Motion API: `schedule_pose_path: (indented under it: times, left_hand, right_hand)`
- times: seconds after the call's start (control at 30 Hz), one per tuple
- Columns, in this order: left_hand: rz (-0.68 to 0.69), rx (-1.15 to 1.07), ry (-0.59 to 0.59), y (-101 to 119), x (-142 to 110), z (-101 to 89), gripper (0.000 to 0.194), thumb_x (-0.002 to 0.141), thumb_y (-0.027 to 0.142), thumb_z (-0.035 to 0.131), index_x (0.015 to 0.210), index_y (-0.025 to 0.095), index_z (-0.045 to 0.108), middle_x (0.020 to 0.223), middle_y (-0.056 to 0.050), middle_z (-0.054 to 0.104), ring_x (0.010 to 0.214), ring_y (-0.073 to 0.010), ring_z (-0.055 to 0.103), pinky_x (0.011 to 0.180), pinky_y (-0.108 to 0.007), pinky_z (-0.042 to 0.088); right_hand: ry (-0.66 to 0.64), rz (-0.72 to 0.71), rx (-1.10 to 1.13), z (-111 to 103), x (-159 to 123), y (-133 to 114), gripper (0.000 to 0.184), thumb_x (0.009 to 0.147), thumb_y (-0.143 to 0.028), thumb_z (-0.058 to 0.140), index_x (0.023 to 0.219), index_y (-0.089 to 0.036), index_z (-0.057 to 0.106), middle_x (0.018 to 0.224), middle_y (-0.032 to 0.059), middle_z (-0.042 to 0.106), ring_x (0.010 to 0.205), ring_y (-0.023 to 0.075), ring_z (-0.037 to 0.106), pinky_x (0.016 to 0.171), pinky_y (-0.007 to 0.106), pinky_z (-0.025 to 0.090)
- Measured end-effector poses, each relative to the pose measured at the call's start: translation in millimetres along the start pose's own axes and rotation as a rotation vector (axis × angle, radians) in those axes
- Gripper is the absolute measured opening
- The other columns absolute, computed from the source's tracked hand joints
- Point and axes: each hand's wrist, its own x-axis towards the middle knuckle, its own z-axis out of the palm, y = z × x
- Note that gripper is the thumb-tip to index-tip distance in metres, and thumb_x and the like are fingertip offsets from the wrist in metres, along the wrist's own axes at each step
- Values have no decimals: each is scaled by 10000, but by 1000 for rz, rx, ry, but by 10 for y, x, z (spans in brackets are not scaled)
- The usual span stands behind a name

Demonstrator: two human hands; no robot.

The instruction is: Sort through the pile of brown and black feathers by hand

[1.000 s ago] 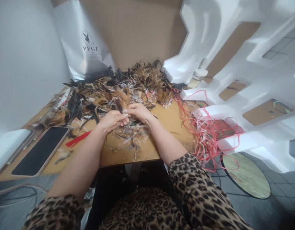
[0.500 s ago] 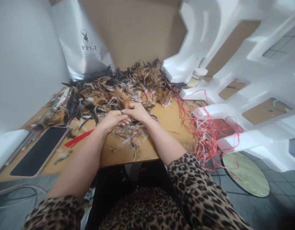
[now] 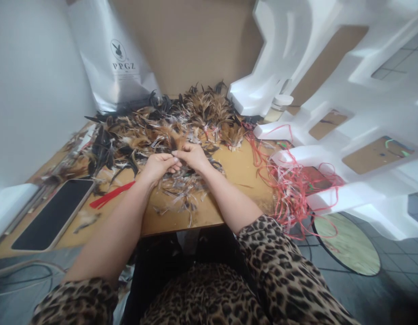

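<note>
My left hand (image 3: pixel 160 167) and my right hand (image 3: pixel 192 156) meet above the middle of the table, thumbs and fingertips pinched together. A brown feather bunch (image 3: pixel 175 139) with a dark lower part rises from between the fingertips; its base is hidden in the pinch. Behind the hands spreads a heap of brown and black feathers (image 3: pixel 132 133). Below them lie loose bits of feather and pale quills (image 3: pixel 185 192). A bundle of red strips (image 3: pixel 110 196) rests left of my left forearm.
A phone (image 3: pixel 53 215) lies on the table (image 3: pixel 209 215) at left. Tangled pink-red string (image 3: pixel 290 194) hangs over the right edge by white foam packing (image 3: pixel 358 194). A lidded jar (image 3: pixel 278 108) and a silver bag (image 3: pixel 117 85) stand behind. A round stool (image 3: pixel 351 246) is at lower right.
The hands stay together in nearly the same spot, with the fingers slightly shifted at the pinch. The whole view has moved a little.
</note>
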Motion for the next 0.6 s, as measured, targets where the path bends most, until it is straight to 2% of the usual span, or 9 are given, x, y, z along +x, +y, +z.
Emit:
schedule_pose_path:
  times: [0.17, 0.33, 0.43, 0.6]
  left_hand:
    - [-57, -102, -11, -13, 26, -42, 47, 669, 121, 692, 658, 77, 681, 626, -94, 682, 478, -86, 600, 449, -142, 445]
    - [-137, -358, 1, 7, 65, -111, 32, 713, 70, 640, 737, 77, 661, 651, -81, 681, 588, -120, 658, 497, -153, 490]
    - [-172, -421, -2, 15, 81, -140, 45, 728, 61, 631, 761, 78, 656, 667, -76, 681, 571, -110, 646, 519, -172, 514]
    - [-192, -417, -16, 4, 83, -159, 59, 715, 65, 655, 773, 76, 658, 740, -85, 695, 614, -110, 653, 591, -203, 543]
  right_hand:
    - [-11, -64, 18, 30, -6, 2, 325, 650, -443, 659, 629, -143, 536, 536, -60, 483, 519, 54, 399, 515, 193, 321]
    - [-108, -95, 41, 15, -5, -36, 282, 651, -335, 683, 835, -139, 599, 717, -16, 600, 620, 75, 514, 632, 214, 432]
    - [-138, -192, -124, 7, -10, -32, 264, 692, -281, 649, 908, -134, 617, 791, 14, 628, 687, 96, 547, 694, 238, 449]
    - [-60, -434, -530, 2, -48, -43, 215, 773, -260, 568, 936, -135, 632, 875, 44, 618, 810, 129, 549, 770, 257, 415]
